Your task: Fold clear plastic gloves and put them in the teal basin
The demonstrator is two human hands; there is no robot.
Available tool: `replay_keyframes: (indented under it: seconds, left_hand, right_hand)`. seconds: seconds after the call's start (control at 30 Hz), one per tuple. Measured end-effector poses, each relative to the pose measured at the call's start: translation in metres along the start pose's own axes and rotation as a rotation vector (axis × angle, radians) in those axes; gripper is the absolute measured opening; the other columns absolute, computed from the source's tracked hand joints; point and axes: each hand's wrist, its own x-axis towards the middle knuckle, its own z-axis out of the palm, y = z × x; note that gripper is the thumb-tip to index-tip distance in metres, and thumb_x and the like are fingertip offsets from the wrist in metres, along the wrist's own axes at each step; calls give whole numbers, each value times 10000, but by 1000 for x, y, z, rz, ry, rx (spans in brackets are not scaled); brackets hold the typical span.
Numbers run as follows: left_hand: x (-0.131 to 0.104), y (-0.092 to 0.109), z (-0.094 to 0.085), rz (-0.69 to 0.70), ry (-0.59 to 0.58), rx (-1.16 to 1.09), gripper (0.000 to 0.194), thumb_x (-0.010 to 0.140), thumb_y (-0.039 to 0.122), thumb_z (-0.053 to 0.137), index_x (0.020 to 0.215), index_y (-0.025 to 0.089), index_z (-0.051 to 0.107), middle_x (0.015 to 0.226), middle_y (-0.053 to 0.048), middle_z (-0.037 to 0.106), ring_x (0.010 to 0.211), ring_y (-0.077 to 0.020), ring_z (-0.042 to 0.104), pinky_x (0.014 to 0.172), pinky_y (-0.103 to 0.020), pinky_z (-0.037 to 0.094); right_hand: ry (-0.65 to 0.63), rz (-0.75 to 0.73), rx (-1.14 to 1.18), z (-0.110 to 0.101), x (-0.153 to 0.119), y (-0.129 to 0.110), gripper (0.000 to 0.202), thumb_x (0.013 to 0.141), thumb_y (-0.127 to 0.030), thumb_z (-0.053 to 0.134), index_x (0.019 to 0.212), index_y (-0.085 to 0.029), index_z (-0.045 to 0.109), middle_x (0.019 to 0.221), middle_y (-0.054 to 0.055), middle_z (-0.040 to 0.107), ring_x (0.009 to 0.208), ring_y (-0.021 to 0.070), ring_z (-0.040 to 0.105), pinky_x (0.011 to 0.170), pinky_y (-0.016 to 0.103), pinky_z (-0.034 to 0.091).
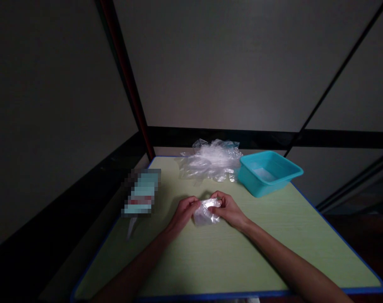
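Both my hands hold a small clear plastic bag just above the middle of the table. My left hand pinches its upper left corner between thumb and fingers. On the other side, my right hand grips the upper right part, with the thumb lying over the shiny plastic. The bag hangs down below the fingers and looks flat and crinkled. Whether anything is inside it I cannot tell. Behind my hands lies a loose heap of clear plastic bags.
A turquoise plastic basin stands at the back right, with something pale on its bottom. At the left edge is a blurred-out light green item, with a thin whitish strip near it. The pale green table has a blue edge; walls stand behind and left.
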Motion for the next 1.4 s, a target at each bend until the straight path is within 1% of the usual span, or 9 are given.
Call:
replay_keyframes:
  seconds: [0.43,0.6,0.73,0.83,0.97,1.07,1.17,1.27,1.4]
  left_hand:
    - [-2,4,4,10,36,21,279,569,372,599,475,150,460,446,59,390,446,-68,341,419,-182,237]
    - [-1,3,2,-9,90,-36,251,570,363,614,527,151,488,456,56,438,443,-83,410,423,-181,313]
    - [0,1,-4,15,219,-121,212,620,352,590,678,157,533,720,-18,607,710,-163,565,615,-251,442]
    - [-1,2,-8,43,262,-181,202,643,309,589,761,147,566,892,-64,631,920,-193,553,817,-298,402]
    - [-5,4,-6,-88,19,-477,214,668,215,545,847,109,594,969,-116,630,972,-214,554,921,-348,330]
    - [-8,5,0,-234,-215,-755,297,707,182,483,975,89,573,1113,-137,563,1084,-209,484,981,-342,258]
    - [-10,5,6,-368,-233,-883,281,757,210,439,969,79,568,1092,-137,561,1072,-197,489,970,-325,279]
    - [-11,4,8,-442,-160,-951,187,769,190,428,837,116,586,888,-83,610,894,-148,567,888,-270,363]
    - [-11,2,6,-463,-83,-980,145,749,120,439,723,129,581,673,-22,592,637,-93,568,727,-197,429]
  right_hand:
    - [-74,30,-9,-1,-2,-1,282,545,-214,691,736,-164,489,529,-71,497,424,56,404,422,173,297]
    - [-57,61,33,-5,-1,0,259,515,-227,706,671,-155,512,514,-64,495,433,58,402,426,176,292]
    - [108,43,-33,-9,4,-1,230,517,-267,694,607,-147,519,503,-42,501,429,70,411,433,197,310]
    - [244,-28,-104,-15,7,-6,212,550,-289,669,605,-155,514,497,-46,489,424,73,400,433,201,304]
    - [355,-189,-329,-26,3,-10,140,631,-266,629,685,-169,544,557,-26,528,494,108,459,475,219,329]
    - [239,-486,-892,-30,-3,-10,90,762,-224,517,800,-175,582,657,33,593,595,146,527,559,247,375]
    - [-16,-751,-1304,-22,-6,-9,191,844,-158,394,873,-162,583,717,83,627,660,164,564,596,263,403]
    - [-146,-931,-1447,-8,-7,-8,247,874,-123,331,903,-146,575,762,104,645,735,175,583,624,273,430]
    - [-261,-1011,-1380,3,-11,-9,201,868,-168,385,967,-171,559,866,87,652,856,169,575,754,300,437]
